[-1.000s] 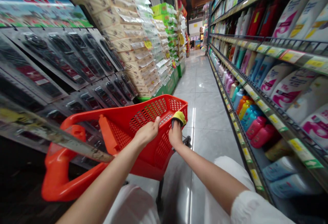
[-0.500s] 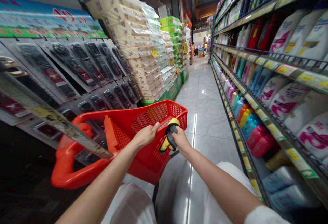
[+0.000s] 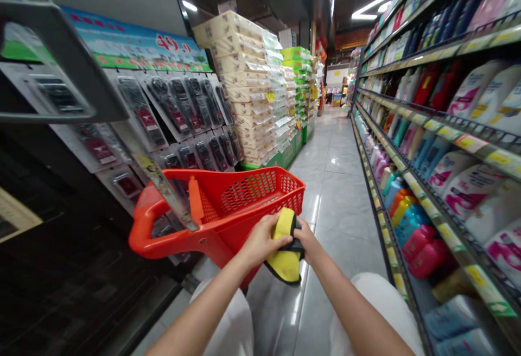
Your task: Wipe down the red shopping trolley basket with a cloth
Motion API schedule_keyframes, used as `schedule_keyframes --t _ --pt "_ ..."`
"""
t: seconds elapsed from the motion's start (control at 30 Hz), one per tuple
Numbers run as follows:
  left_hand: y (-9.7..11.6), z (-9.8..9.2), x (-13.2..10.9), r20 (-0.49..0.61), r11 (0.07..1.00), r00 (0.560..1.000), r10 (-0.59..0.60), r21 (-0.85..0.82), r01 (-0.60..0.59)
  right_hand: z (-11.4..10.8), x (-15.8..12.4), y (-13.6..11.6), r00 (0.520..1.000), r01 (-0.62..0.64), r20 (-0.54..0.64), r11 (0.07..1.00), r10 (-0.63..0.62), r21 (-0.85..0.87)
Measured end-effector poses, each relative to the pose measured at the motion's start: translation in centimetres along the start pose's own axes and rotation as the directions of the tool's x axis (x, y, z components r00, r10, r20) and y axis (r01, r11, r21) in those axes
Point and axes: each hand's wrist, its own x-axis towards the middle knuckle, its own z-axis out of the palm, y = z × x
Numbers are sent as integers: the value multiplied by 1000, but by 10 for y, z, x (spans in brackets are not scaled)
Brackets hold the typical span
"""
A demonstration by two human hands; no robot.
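Note:
A folded yellow and grey cloth with black edging is in front of me, between my two hands. My left hand grips its left side, thumb lying across the front. On the other side, my right hand pinches the grey part; some of its fingers are hidden behind the cloth. Just beyond the hands stands a red plastic shopping basket with a perforated wall, a thick red grip and a worn metal pull handle rising to the upper left.
Shelves of bottles run along the right. On the left, packaged belts hang under a price banner. Stacked cartons stand further down, beside the grey tiled aisle. My knees are below the hands.
My left hand has moved from beside the basket wall onto the cloth. The cloth has come lower and turned, showing more yellow. The view has shifted left, showing more of the pull handle.

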Motion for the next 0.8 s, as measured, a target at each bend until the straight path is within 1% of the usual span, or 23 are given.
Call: schedule_keyframes --t 0.07,0.13,0.17,0.2,0.27,0.33,0.37,0.43,0.47,0.5,0.57,0.6,0.63,0.7,0.73,0.77,0.8 --pt "0 11 -9 -97 995 991 -89 -58 84 1 -9 3 990 36 -135 996 -25 80" --pt "1 16 -16 -177 987 972 -158 -59 150 4 -17 6 967 35 -255 987 6 156" --pt "1 17 -18 -202 984 963 -177 -49 170 6 -21 8 963 2 -267 985 44 171" --pt "2 17 -20 -210 983 960 -185 -39 181 10 -24 10 967 -45 -242 985 85 166" --pt "2 15 -22 -178 983 967 -183 -51 177 17 -29 14 982 -122 -130 986 136 110" --pt "0 12 -23 -87 973 979 -183 -159 168 21 -30 16 991 -107 -79 992 111 61" --pt "-1 9 -23 -24 954 983 -182 -249 170 22 -29 15 992 -88 -91 995 92 47" --pt "-4 1 -26 98 885 984 -148 -431 176 18 -25 9 986 -79 -144 997 82 22" --pt "-5 -4 -27 142 858 983 -113 -485 169 14 -23 5 984 -93 -149 995 95 18" --pt "-5 -10 -29 170 853 982 -78 -499 154 10 -21 0 984 -116 -130 993 118 25" --pt "-6 -20 -34 169 894 985 -46 -434 116 0 -18 -9 983 -172 -51 984 174 48" --pt "-6 -24 -36 163 915 985 -53 -387 114 -4 -18 -13 981 -191 -23 981 192 44" --pt "-6 -27 -38 163 924 984 -73 -360 128 -7 -18 -15 982 -187 -23 982 187 18" --pt "-5 -27 -40 197 901 973 -123 -390 193 -8 -20 -16 994 -101 -55 992 97 -77" --pt "-5 -25 -40 220 875 966 -136 -431 221 -7 -22 -13 998 -45 -44 993 41 -111" --pt "-4 -21 -39 225 848 964 -138 -476 233 -4 -25 -10 1000 -3 -7 994 2 -114" --pt "-3 -16 -37 198 830 970 -140 -511 224 0 -30 -5 999 13 35 997 -10 -82"
